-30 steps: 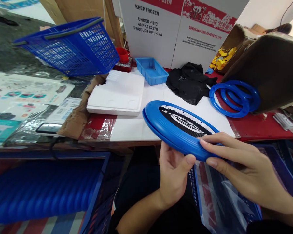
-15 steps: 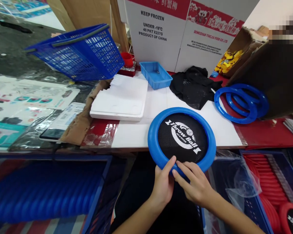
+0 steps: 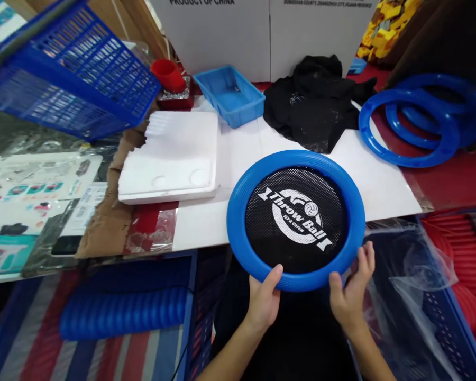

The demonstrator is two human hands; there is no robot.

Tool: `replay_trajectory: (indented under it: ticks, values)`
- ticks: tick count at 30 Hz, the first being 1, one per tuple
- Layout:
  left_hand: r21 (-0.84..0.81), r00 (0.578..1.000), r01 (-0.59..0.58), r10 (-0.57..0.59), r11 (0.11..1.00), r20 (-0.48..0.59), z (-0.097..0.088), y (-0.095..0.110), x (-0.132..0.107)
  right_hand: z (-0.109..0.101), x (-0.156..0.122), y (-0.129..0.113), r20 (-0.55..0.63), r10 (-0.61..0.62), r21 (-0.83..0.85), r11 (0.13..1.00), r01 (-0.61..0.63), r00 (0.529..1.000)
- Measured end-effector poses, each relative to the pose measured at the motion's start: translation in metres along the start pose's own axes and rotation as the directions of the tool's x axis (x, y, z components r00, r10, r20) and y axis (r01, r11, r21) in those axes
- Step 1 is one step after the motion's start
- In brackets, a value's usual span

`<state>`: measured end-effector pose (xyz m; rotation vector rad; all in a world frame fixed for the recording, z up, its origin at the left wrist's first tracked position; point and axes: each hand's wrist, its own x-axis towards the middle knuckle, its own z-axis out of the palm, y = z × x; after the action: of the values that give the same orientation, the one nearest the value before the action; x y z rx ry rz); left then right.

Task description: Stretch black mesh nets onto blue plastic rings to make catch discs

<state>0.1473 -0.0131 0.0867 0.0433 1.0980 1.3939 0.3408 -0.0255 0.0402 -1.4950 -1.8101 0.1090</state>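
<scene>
A throw-ball disc (image 3: 238, 217) with a thick blue rim, black mesh and white "Throw Ball" lettering is held tilted at the table's front edge. My left hand (image 3: 264, 301) grips the lower rim, thumb on top and fingers hidden beneath. At the lower right of the rim is my right hand (image 3: 349, 296), its thumb and fingers spread apart; whether it touches the rim I cannot tell. Beyond the disc lies a pile of black mesh cloth (image 3: 313, 106). Several loose blue rings (image 3: 408, 127) overlap at the right.
A white foam block (image 3: 174, 159), a light-blue tray (image 3: 230, 98), a red cup (image 3: 168, 75) and a tilted blue basket (image 3: 71, 69) stand on the table. Below are crates with blue discs (image 3: 122, 315) at left and red discs (image 3: 468, 259) at right. Plastic film (image 3: 416, 280) hangs nearby.
My right hand has left its place beside my left and moved right along the rim, fingers now spread. The disc appears larger and nearer. The camera view has tilted down.
</scene>
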Motion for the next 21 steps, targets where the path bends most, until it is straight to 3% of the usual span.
replay_trajectory:
  ticks: [1, 2, 4, 6, 7, 9, 11, 13, 17, 21]
  values:
    - [0.022, 1.0, -0.001, 0.001, 1.0, -0.011, -0.002, -0.001, 0.001, 0.002, -0.005, 0.003, -0.021, 0.158, 0.103, 0.983, -0.155, 0.987]
    - [0.043, 1.0, 0.003, -0.003, 0.999, -0.02, -0.004, -0.002, 0.002, 0.004, -0.008, 0.007, -0.021, 0.325, 0.225, 0.923, -0.312, 0.945]
    - [0.081, 0.999, 0.007, -0.003, 0.997, -0.045, -0.009, -0.004, 0.004, 0.007, -0.011, 0.014, 0.115, 0.59, 0.482, 0.67, -0.564, 0.799]
    - [0.114, 0.997, -0.005, 0.015, 0.993, -0.082, -0.016, -0.009, 0.008, 0.009, -0.011, 0.02, 0.36, 0.643, 0.651, 0.345, -0.676, 0.676]
    - [0.127, 0.995, -0.014, 0.027, 0.992, -0.098, -0.021, -0.011, 0.011, 0.009, -0.01, 0.022, 0.456, 0.613, 0.693, 0.211, -0.69, 0.645]
    - [0.145, 0.993, -0.03, 0.046, 0.989, -0.106, -0.031, -0.017, 0.017, 0.009, -0.008, 0.023, 0.554, 0.567, 0.725, 0.03, -0.688, 0.609]
    - [0.151, 0.995, -0.043, 0.056, 0.988, -0.085, -0.042, -0.023, 0.023, 0.009, -0.005, 0.021, 0.573, 0.579, 0.737, -0.055, -0.674, 0.58]
    - [0.156, 0.996, -0.058, 0.069, 0.986, -0.064, -0.051, -0.028, 0.029, 0.009, -0.002, 0.017, 0.572, 0.598, 0.742, -0.087, -0.665, 0.561]
    - [0.168, 0.994, -0.09, 0.099, 0.982, -0.046, -0.06, -0.033, 0.033, 0.01, 0.0, 0.012, 0.546, 0.619, 0.754, -0.07, -0.653, 0.565]
    - [0.178, 0.994, -0.09, 0.1, 0.98, -0.052, -0.061, -0.031, 0.035, 0.011, 0.001, 0.021, 0.561, 0.613, 0.738, -0.065, -0.672, 0.557]
